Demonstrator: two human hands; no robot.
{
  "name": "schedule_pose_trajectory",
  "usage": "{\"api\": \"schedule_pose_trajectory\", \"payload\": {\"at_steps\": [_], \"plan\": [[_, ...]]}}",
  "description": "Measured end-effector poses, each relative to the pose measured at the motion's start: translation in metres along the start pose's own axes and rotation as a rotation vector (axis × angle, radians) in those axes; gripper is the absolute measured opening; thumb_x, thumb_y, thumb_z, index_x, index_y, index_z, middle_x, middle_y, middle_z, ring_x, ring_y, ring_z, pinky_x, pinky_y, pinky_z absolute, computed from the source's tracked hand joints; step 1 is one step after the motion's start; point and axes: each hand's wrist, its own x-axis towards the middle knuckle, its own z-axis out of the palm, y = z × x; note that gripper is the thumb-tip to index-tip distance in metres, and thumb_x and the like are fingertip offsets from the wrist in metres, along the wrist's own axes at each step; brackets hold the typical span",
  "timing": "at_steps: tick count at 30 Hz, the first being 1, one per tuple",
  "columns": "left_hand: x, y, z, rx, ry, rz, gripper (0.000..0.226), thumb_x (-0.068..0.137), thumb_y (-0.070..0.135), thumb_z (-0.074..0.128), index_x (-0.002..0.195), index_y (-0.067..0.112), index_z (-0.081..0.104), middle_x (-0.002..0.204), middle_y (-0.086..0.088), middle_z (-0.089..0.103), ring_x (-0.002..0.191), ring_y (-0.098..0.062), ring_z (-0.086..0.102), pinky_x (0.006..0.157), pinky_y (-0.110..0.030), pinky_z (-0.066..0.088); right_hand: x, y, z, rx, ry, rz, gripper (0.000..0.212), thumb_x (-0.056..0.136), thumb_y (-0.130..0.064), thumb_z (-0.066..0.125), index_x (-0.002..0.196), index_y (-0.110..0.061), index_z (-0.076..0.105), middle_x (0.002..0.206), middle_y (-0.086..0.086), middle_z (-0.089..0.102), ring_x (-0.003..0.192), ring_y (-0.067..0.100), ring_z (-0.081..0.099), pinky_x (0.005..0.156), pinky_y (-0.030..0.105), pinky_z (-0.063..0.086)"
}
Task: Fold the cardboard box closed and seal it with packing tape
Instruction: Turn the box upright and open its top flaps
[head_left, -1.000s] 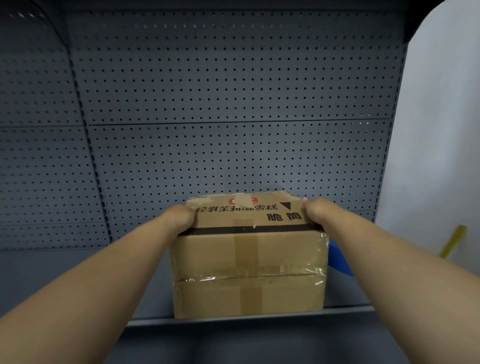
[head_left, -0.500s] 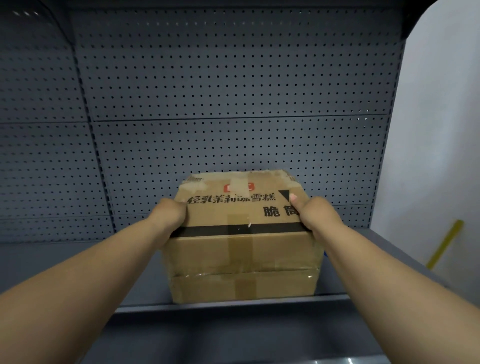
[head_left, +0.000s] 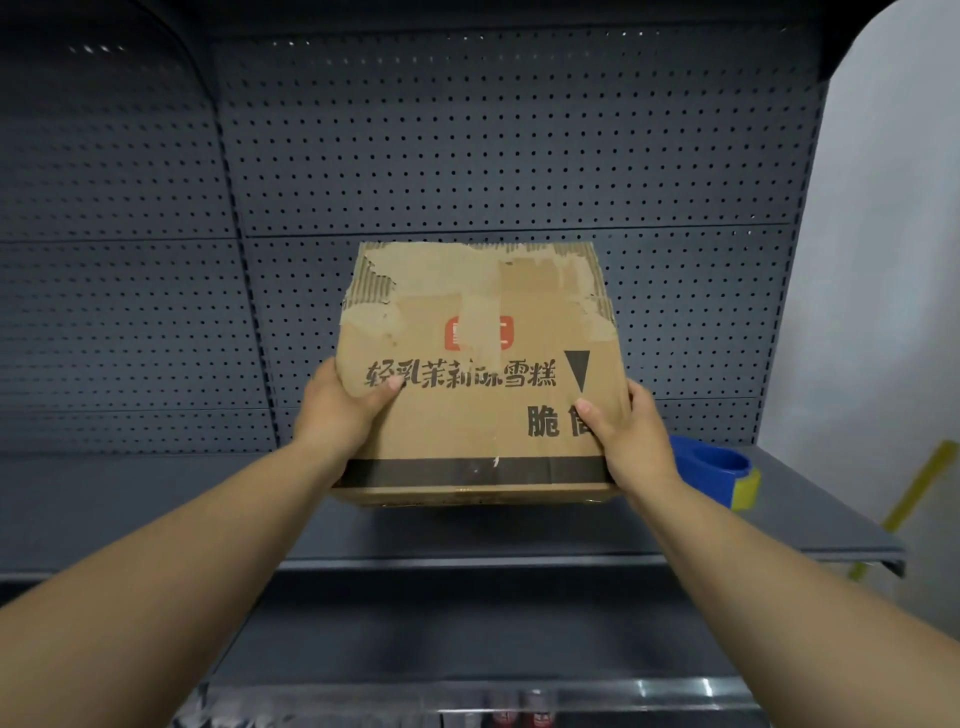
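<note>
Gripping box (head_left: 483, 395), both hands outstretched

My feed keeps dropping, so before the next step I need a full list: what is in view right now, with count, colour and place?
cardboard box: one, brown with black print, a red logo and torn top paper; held tilted over the shelf, centre.
tape dispenser: one, blue with a yellow end; on the shelf, right of the box, partly hidden by the right hand.
shelf: one, dark grey; under the box.
pegboard back panel: dark grey, perforated; behind the shelf.
yellow strip: one; far right against the white wall.
left hand: gripping the box's left edge.
right hand: gripping the box's right edge.
</note>
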Motion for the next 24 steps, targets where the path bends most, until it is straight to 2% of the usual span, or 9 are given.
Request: {"api": "schedule_pose_trajectory", "payload": {"at_steps": [4, 7, 10, 13, 16, 18, 21, 24], "plan": [[-0.008, -0.013, -0.006, -0.113, -0.029, 0.023, 0.071, 0.077, 0.032, 0.073, 0.133, 0.015, 0.033, 0.120, 0.002, 0.051, 0.105, -0.017, 0.050, 0.088, -0.033, 0.042, -0.005, 0.007, 0.012, 0.040, -0.070, -0.005, 0.054, 0.081, -0.026, 0.069, 0.129, -0.021, 0.044, 0.124, 0.000, 0.056, 0.113, 0.019, 0.053, 0.094, 0.039, 0.045], [-0.004, -0.026, -0.010, -0.087, -0.063, 0.003, 0.076, 0.076, 0.028, 0.074, 0.134, 0.014, 0.027, 0.131, -0.005, 0.048, 0.116, -0.023, 0.049, 0.095, -0.039, 0.041, -0.006, 0.012, 0.023, 0.038, -0.063, 0.019, 0.064, 0.075, -0.021, 0.075, 0.130, -0.018, 0.042, 0.126, 0.003, 0.054, 0.114, 0.021, 0.053, 0.097, 0.044, 0.046], [0.002, -0.045, -0.011, -0.065, -0.100, -0.026, 0.077, 0.074, 0.025, 0.076, 0.130, 0.012, 0.025, 0.133, -0.009, 0.046, 0.118, -0.026, 0.048, 0.098, -0.043, 0.042, -0.005, 0.017, 0.034, 0.020, -0.058, 0.032, 0.073, 0.071, -0.016, 0.079, 0.131, -0.016, 0.039, 0.129, 0.004, 0.053, 0.116, 0.021, 0.052, 0.098, 0.045, 0.045], [0.005, -0.062, -0.009, -0.020, -0.128, -0.054, 0.079, 0.071, 0.022, 0.079, 0.127, 0.010, 0.025, 0.133, -0.011, 0.044, 0.118, -0.028, 0.047, 0.096, -0.042, 0.043, -0.003, 0.022, 0.042, -0.036, -0.056, 0.039, 0.077, 0.068, -0.014, 0.081, 0.131, -0.015, 0.037, 0.131, 0.004, 0.049, 0.119, 0.021, 0.049, 0.098, 0.040, 0.044], [0.006, -0.076, -0.007, 0.042, -0.172, -0.074, 0.085, 0.067, 0.020, 0.082, 0.127, 0.007, 0.024, 0.133, -0.013, 0.044, 0.119, -0.029, 0.047, 0.095, -0.040, 0.043, -0.002, 0.030, 0.048, -0.118, -0.097, 0.108, 0.083, 0.063, -0.012, 0.084, 0.129, -0.015, 0.034, 0.131, 0.006, 0.048, 0.118, 0.023, 0.050, 0.097, 0.042, 0.045], [0.007, -0.081, -0.007, 0.066, -0.213, -0.055, 0.091, 0.064, 0.020, 0.084, 0.129, 0.008, 0.022, 0.135, -0.012, 0.043, 0.122, -0.028, 0.045, 0.098, -0.041, 0.041, -0.001, 0.032, 0.050, -0.110, -0.118, 0.152, 0.085, 0.060, -0.017, 0.086, 0.126, -0.017, 0.032, 0.128, 0.006, 0.050, 0.115, 0.024, 0.052, 0.095, 0.044, 0.048], [0.017, -0.081, -0.011, 0.035, -0.267, -0.024, 0.101, 0.063, 0.024, 0.084, 0.138, 0.016, 0.017, 0.138, -0.006, 0.041, 0.127, -0.026, 0.042, 0.103, -0.042, 0.039, 0.003, 0.019, 0.050, -0.002, -0.099, 0.149, 0.087, 0.063, -0.038, 0.082, 0.130, -0.022, 0.028, 0.125, 0.002, 0.051, 0.113, 0.022, 0.053, 0.094, 0.046, 0.049], [0.031, -0.073, -0.018, -0.086, -0.280, 0.029, 0.099, 0.066, 0.039, 0.078, 0.142, 0.028, 0.016, 0.132, 0.003, 0.046, 0.123, -0.021, 0.047, 0.103, -0.043, 0.041, 0.010, 0.001, 0.053, 0.036, -0.057, 0.072, 0.090, 0.069, -0.054, 0.070, 0.141, -0.029, 0.023, 0.136, 0.001, 0.049, 0.121, 0.022, 0.048, 0.100, 0.047, 0.043]]}}
